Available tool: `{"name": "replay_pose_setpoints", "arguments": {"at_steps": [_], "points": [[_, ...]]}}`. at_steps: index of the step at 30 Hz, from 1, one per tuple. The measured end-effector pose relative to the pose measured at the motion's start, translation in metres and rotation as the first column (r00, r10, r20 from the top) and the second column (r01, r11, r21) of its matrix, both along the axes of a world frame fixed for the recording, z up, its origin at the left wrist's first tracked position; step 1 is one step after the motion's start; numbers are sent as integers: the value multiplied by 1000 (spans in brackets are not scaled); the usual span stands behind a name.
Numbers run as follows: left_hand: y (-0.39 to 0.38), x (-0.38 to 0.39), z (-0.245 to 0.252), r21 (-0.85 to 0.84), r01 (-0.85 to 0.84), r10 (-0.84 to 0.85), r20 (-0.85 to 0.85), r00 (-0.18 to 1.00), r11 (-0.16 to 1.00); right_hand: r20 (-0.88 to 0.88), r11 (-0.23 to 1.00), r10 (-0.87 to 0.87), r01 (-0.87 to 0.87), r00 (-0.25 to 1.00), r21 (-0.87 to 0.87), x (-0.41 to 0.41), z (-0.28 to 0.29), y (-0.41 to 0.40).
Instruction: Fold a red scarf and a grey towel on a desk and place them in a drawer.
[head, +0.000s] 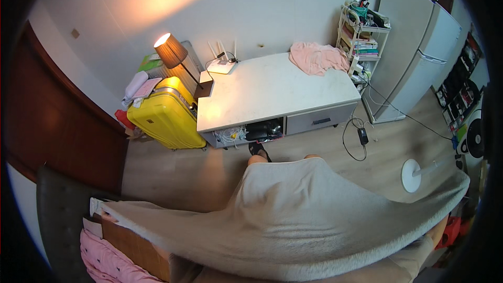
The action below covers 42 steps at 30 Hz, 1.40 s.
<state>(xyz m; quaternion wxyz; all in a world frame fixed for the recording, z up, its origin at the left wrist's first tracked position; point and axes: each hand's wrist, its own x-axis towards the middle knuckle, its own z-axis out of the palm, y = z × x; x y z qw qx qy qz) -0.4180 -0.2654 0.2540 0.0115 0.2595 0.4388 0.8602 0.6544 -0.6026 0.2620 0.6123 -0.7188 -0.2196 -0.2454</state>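
Observation:
A large beige plush towel or blanket is spread wide in front of me and sags across my lap and knees. My left hand grips its left corner, with only some fingers showing past the edge. On the other side, the right corner is drawn up and outward above my right forearm. The cloth covers my right hand, so its fingers are hidden. The towel's near edge curves down between the two raised corners.
A white-topped cabinet stands ahead, with a lit lamp, a router and a pink cloth. Beside it are a yellow suitcase, a shelf cart and a refrigerator. A power adapter lies on the floor.

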Motion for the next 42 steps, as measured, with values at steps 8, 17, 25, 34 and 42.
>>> {"name": "replay_pose_setpoints", "arguments": {"at_steps": [8, 17, 25, 34, 42], "points": [[105, 208, 12, 249, 671, -688, -27, 726, 698, 26, 655, 646, -571, 763, 495, -152, 35, 245], [39, 477, -7, 128, 959, -956, 121, -267, -251, -379, 142, 921, -827, -91, 544, -458, -15, 335], [52, 471, -45, -113, 976, -953, 262, -150, -185, -538, 198, 837, -859, -103, 473, -464, -40, 325], [64, 470, -57, -200, 922, -942, 122, -311, -331, -422, 151, 906, -901, -39, 407, -447, -49, 317], [74, 461, -65, -249, 851, -877, 271, -397, -462, -364, 12, 930, -995, 47, -97, -427, -36, 310]]}}
